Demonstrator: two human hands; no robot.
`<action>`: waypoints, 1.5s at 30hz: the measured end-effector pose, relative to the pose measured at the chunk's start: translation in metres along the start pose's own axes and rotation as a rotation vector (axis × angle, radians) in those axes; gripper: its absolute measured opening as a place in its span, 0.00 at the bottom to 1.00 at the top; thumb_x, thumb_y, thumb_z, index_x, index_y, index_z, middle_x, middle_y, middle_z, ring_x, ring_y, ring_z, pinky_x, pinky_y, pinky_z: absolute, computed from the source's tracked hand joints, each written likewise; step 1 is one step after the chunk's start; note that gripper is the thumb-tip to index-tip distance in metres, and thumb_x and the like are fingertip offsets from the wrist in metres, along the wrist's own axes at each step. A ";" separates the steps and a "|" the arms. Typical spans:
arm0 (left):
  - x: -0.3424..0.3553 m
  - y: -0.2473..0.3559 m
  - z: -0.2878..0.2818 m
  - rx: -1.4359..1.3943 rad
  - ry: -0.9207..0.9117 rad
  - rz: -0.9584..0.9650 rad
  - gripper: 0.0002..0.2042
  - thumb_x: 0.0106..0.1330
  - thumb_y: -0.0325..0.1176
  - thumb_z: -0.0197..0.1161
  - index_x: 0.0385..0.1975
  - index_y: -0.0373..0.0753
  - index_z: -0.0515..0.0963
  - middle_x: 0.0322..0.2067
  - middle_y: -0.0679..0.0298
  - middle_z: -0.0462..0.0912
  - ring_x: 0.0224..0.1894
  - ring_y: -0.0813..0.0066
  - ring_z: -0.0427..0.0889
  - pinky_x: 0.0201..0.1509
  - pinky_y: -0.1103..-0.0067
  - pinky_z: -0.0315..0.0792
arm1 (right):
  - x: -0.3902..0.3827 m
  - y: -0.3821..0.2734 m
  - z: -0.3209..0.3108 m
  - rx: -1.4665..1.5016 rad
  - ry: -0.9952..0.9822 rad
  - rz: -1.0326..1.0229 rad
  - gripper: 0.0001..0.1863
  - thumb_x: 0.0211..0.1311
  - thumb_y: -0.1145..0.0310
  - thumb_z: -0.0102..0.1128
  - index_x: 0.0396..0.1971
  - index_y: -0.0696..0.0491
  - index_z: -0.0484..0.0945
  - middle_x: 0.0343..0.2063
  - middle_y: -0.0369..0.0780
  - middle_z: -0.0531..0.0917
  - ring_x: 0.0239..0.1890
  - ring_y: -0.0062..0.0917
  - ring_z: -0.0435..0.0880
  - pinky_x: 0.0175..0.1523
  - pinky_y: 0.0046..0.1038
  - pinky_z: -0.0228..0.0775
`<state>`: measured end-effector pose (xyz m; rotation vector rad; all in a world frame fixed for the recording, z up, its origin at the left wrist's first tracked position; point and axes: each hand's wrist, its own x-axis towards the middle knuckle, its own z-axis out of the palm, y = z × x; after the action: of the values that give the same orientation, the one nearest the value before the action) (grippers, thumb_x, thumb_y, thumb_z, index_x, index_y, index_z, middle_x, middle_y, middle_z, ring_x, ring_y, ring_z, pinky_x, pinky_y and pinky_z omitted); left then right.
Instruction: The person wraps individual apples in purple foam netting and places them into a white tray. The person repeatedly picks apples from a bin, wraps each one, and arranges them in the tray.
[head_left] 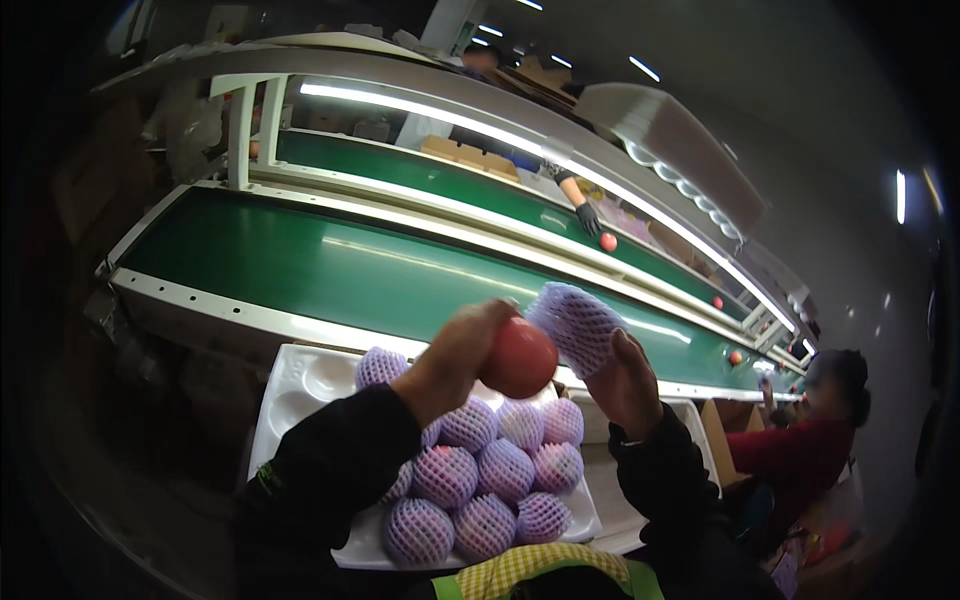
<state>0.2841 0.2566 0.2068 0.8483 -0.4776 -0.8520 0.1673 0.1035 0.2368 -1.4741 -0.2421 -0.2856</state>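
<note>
My left hand (455, 355) is closed round a bare red apple (520, 358), held above a white moulded foam tray (285, 390). Just to its right, my right hand (625, 385) grips a lilac foam net sleeve (575, 325) from below, its fingers partly hidden by the mesh. The sleeve is close beside the apple, and I cannot tell whether they touch. In the tray below sit several apples in lilac foam nets (445, 475). Some hollows at the tray's far left hold nothing, and my left arm covers part of that side.
A green conveyor belt (400, 280) runs across beyond the tray, with a second belt (350, 160) behind it. Across there, a co-worker's gloved hand (588, 218) is near a red apple (608, 242). A person in red (800, 450) works at right beside a cardboard box (725, 435).
</note>
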 end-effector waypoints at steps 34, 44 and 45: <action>-0.004 -0.087 0.118 -0.144 -0.362 -0.215 0.13 0.64 0.28 0.43 0.43 0.27 0.69 0.42 0.56 0.72 0.41 0.74 0.74 0.48 0.79 0.70 | -0.116 -0.015 -0.110 0.498 -0.387 0.057 0.50 0.24 0.55 0.74 0.51 0.64 0.60 0.46 0.47 0.71 0.48 0.29 0.72 0.53 0.29 0.64; -0.008 -0.114 0.160 -0.165 -0.263 -0.220 0.22 0.49 0.22 0.55 0.48 0.28 0.64 0.40 0.56 0.74 0.38 0.74 0.76 0.43 0.81 0.72 | -0.149 -0.002 -0.137 0.773 -0.337 0.090 0.57 0.17 0.55 0.77 0.53 0.65 0.56 0.45 0.54 0.70 0.46 0.40 0.74 0.50 0.40 0.69; -0.008 -0.112 0.161 -0.113 -0.198 -0.185 0.19 0.50 0.21 0.54 0.44 0.28 0.66 0.36 0.59 0.76 0.35 0.76 0.77 0.42 0.81 0.72 | -0.147 0.003 -0.138 0.802 -0.356 0.076 0.56 0.17 0.55 0.77 0.52 0.66 0.57 0.45 0.53 0.71 0.46 0.38 0.75 0.49 0.38 0.70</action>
<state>0.1206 0.1489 0.2110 0.7151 -0.5238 -1.1300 0.0280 -0.0278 0.1734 -0.7230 -0.5169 0.1394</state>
